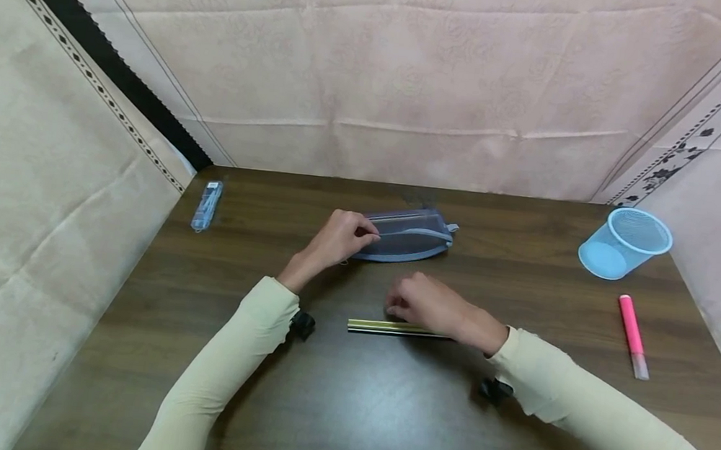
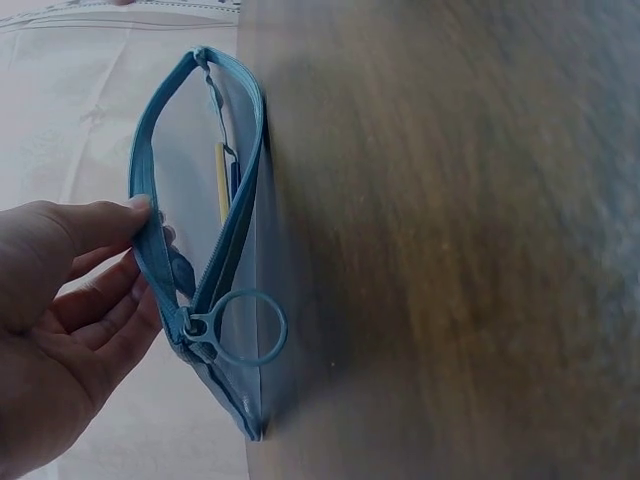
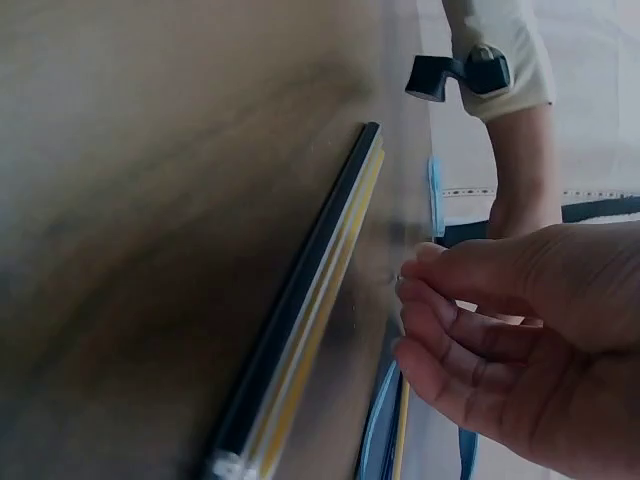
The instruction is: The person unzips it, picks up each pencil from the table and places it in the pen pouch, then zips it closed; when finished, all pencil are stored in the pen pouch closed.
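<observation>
Pinching the open pouch [image 1: 406,250] by one zip edge [image 2: 145,150] with left fingers [image 2: 100,222], near the middle of the far edge of the desk [image 1: 314,431]. Hovering over the yellow and black sticks [image 1: 373,325] with right fingers [image 3: 440,370] loosely bent, tips close together, with broad desk surface toward the near side and out to the cup [image 1: 615,253] and pink marker [image 1: 631,327] along the right edge.

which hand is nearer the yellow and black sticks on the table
Right. The right hand is close by, partly covering the sticks in the head view; the left hand is farther away, beyond them, pinching the pouch.
</observation>
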Demonstrator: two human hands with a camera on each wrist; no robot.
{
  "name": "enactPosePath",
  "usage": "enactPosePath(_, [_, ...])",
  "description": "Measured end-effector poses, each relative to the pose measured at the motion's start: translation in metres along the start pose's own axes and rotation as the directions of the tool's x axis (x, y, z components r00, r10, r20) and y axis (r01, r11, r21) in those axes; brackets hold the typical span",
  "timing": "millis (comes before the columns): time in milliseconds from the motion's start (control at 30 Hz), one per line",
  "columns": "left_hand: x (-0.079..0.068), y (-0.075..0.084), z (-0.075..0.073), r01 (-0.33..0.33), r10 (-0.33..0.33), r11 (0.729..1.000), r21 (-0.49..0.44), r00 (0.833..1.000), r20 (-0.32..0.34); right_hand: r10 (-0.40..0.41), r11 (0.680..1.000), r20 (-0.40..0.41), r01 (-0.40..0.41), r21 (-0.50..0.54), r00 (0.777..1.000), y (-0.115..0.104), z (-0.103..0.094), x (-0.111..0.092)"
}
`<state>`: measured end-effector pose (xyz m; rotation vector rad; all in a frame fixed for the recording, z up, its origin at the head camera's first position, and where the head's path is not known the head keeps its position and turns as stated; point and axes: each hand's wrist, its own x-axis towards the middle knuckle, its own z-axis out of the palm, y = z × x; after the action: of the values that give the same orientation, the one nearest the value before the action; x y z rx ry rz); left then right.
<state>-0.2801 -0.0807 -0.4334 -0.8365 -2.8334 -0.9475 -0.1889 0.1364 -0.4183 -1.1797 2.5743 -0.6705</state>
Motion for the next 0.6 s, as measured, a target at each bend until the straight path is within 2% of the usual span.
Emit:
enactPosePath(100, [0.000, 0.000, 0.001, -0.001, 0.001, 1.000, -0.010, 1.000, -0.008, 0.003, 0.995, -0.003, -0.004, -0.097, 1.000, -0.003, 0.003, -0.007])
enactPosePath(200, [0.001, 0.000, 0.002, -0.007, 0.007, 1.000, -0.006, 1.000, -0.010, 0.034, 0.990, 0.013, -0.032, -0.136, 0.999, -0.002, 0.006, -0.012])
enactPosePath(600, [0.000, -0.004, -0.001, 0.010, -0.010, 1.000, -0.022, 1.000, 0.015, 0.026, 0.988, 0.020, -0.023, -0.150, 0.999, 0.002, 0.008, -0.019])
